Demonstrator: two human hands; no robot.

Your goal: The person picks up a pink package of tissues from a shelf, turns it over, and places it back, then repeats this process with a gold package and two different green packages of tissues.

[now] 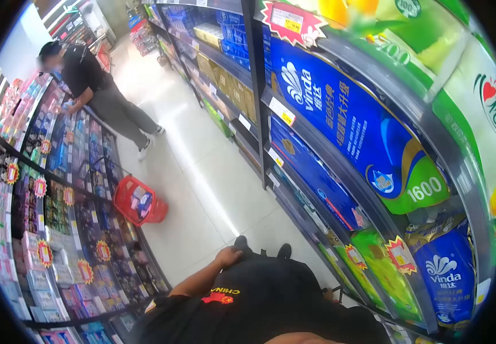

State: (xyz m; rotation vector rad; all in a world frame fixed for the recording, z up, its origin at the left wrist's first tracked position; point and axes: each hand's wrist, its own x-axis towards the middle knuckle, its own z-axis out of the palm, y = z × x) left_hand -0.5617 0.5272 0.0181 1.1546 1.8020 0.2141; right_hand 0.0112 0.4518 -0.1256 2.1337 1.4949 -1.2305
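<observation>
My left hand (229, 256) hangs in front of my black shirt (271, 286), above my shoe. Its fingers look loosely curled and apart from any goods, and I see nothing in them. On the other side, only a small part of my right hand (329, 294) shows past the shirt, low beside the right-hand shelves. A thin dark bar (338, 292) runs by its fingers; the grip is mostly hidden. Nearest to that side are green packs (382, 269) and a blue Vinda tissue pack (446, 275) on the lower shelves.
A red shopping basket (159, 211) with goods inside stands on the aisle floor by the left shelves (76, 229). Further up, a person (96, 74) in dark clothes reaches to those shelves. Large tissue packs (345, 114) fill the right-hand shelves. Pale floor tiles (202, 166) run between.
</observation>
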